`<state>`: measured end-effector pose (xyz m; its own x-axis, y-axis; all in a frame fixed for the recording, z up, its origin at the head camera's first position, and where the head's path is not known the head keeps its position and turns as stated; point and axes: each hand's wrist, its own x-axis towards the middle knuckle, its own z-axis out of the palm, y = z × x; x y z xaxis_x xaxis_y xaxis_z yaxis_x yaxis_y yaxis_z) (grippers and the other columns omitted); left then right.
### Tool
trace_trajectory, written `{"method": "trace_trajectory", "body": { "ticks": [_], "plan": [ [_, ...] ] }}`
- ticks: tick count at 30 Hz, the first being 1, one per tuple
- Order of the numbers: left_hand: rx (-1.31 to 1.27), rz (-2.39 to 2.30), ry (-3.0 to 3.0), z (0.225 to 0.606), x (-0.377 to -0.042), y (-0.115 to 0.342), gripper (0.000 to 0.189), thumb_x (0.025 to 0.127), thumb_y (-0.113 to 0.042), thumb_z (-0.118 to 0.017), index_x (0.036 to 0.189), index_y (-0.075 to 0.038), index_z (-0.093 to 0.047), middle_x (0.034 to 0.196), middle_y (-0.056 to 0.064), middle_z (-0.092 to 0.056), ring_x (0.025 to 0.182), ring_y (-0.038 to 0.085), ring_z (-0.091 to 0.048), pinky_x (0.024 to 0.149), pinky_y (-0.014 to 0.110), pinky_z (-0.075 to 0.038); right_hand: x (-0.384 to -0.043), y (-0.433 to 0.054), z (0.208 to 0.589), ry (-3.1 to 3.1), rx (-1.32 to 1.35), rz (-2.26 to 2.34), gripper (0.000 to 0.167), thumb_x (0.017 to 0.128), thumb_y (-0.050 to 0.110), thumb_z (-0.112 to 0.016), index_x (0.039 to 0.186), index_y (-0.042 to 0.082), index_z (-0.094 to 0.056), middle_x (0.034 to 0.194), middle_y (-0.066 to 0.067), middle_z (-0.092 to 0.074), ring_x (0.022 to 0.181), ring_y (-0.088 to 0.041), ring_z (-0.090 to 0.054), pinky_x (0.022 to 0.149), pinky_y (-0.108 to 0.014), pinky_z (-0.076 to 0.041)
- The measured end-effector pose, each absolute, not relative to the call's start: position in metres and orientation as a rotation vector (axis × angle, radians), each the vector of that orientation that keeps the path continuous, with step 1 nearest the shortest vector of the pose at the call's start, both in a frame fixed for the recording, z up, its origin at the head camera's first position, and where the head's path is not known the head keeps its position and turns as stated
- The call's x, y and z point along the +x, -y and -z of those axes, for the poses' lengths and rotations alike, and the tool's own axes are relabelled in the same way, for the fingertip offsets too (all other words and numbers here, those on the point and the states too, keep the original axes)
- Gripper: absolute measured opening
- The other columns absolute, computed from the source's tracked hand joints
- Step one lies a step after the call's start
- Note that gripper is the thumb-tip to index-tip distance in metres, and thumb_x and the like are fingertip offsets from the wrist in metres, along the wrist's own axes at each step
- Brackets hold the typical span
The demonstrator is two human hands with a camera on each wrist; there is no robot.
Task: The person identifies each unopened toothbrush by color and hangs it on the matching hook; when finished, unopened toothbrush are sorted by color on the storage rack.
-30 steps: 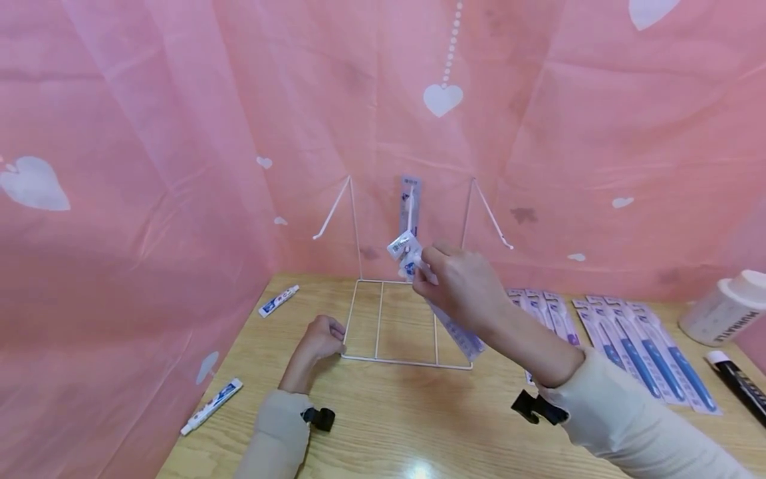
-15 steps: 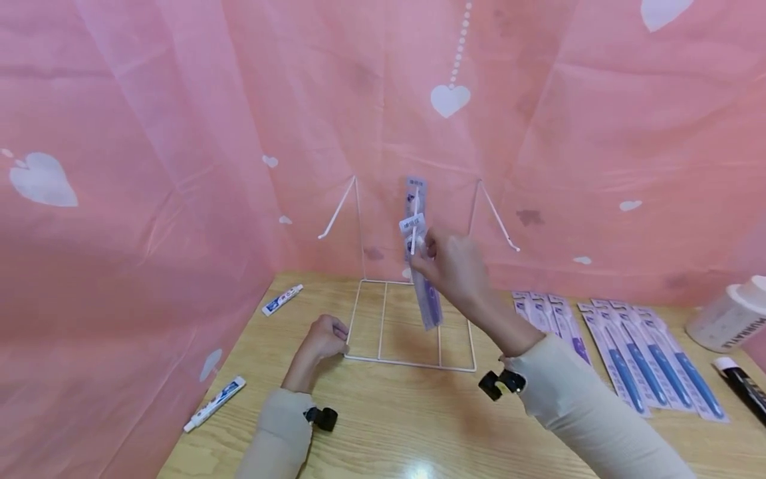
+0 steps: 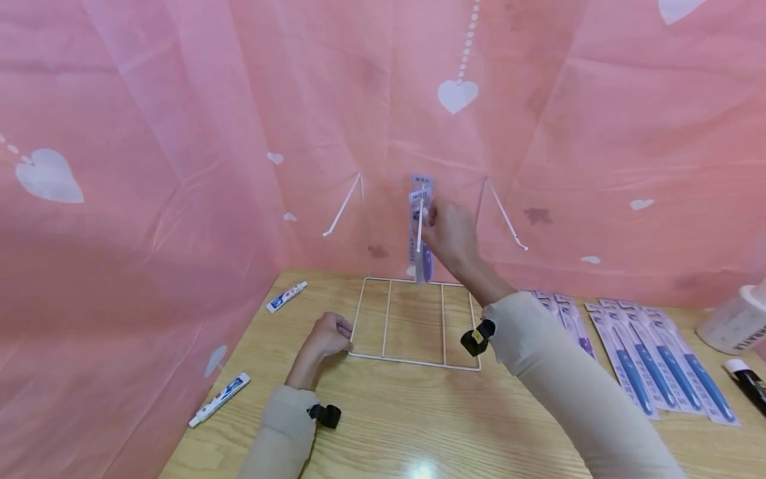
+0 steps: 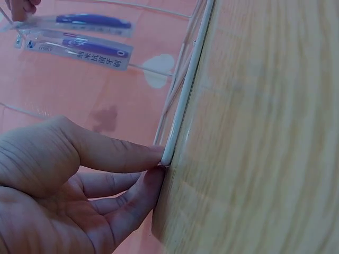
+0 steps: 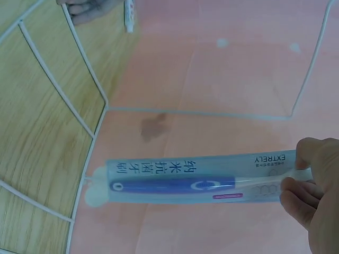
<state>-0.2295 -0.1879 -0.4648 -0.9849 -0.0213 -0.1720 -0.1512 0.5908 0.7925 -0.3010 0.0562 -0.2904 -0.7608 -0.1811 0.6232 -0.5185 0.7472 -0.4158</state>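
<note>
A white wire display rack [image 3: 413, 362] stands on the wooden table against a pink cloth. My left hand [image 3: 328, 334] pinches its front left corner between thumb and fingers, close up in the left wrist view. High at the rack's middle hook [image 3: 419, 229], my right hand [image 3: 455, 236] pinches a packaged toothbrush [image 5: 175, 182] with a purple handle near its upper end. The hook passes through the top of this package, which hangs nearly upright. Just behind it, a second packaged toothbrush [image 3: 421, 179] hangs on the same hook, partly covered.
Packaged toothbrushes with blue handles [image 3: 658, 359] lie in a row at right, beside purple ones [image 3: 574, 322] partly behind my right sleeve. A white bottle [image 3: 733, 324] and black marker [image 3: 748, 382] lie farther right. Two toothpaste tubes [image 3: 286, 297] lie at left. Bare side hooks [image 3: 342, 206] jut forward.
My right hand has threaded the toothbrush package onto the middle hook and slid it back toward the one behind. The package has swung from slanted to nearly upright. My left hand stays at the corner.
</note>
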Motion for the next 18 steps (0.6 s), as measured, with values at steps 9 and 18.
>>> {"method": "trace_trajectory", "body": {
  "ticks": [9, 18],
  "plan": [
    [-0.119, -1.356, -2.666, 0.467, -0.227, 0.189, 0.030, 0.068, 0.011, -0.078, 0.095, 0.002, -0.068, 0.085, 0.008, -0.063, 0.081, 0.022, -0.059, 0.075, 0.035, -0.051, -0.325, -0.051, 0.291, 2.393, 0.436, -0.777, 0.020, 0.082, 0.013, -0.075, 0.077, -0.001, -0.062, 0.071, -0.015, -0.065, 0.066, -0.032, -0.060, 0.059, -0.043, -0.047],
    [-0.146, -1.362, -2.653, 0.460, -0.229, 0.193, 0.031, 0.070, 0.011, -0.078, 0.098, 0.002, -0.067, 0.088, 0.009, -0.063, 0.082, 0.024, -0.059, 0.076, 0.036, -0.051, -0.333, -0.047, 0.285, 2.420, 0.410, -0.747, 0.023, 0.083, 0.013, -0.075, 0.075, 0.001, -0.056, 0.072, -0.016, -0.063, 0.066, -0.032, -0.060, 0.059, -0.043, -0.048]
  ]
}}
